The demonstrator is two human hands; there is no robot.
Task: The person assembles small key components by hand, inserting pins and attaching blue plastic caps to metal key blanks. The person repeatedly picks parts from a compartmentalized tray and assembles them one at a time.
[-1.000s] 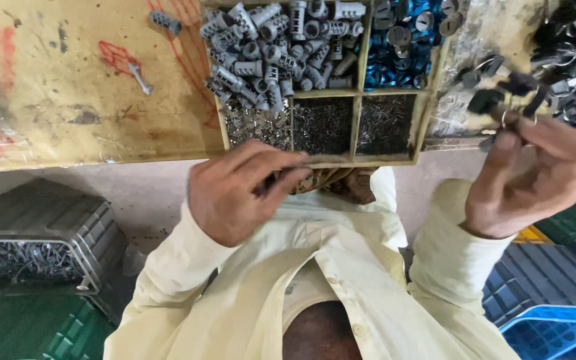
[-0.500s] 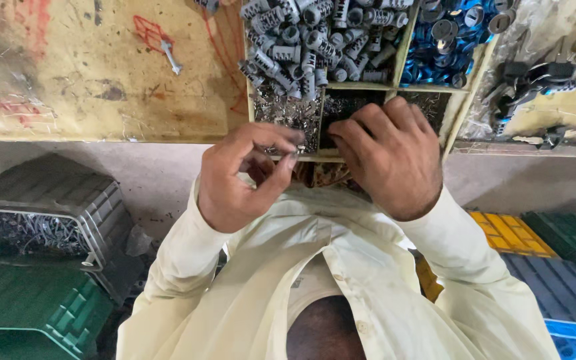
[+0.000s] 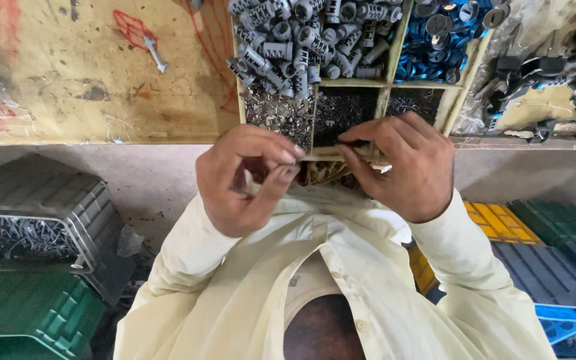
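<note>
In the head view, the left hand is curled with thumb and fingertips pinched together; whether anything is held cannot be told. Just beside it, the right hand is pinched at the near edge of the wooden divided tray, beyond which grey cylindrical parts lie heaped.

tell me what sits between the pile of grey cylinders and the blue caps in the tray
In the head view, only a thin wooden divider wall of the tray separates the grey cylinders from the blue caps; nothing else lies between them.
</note>
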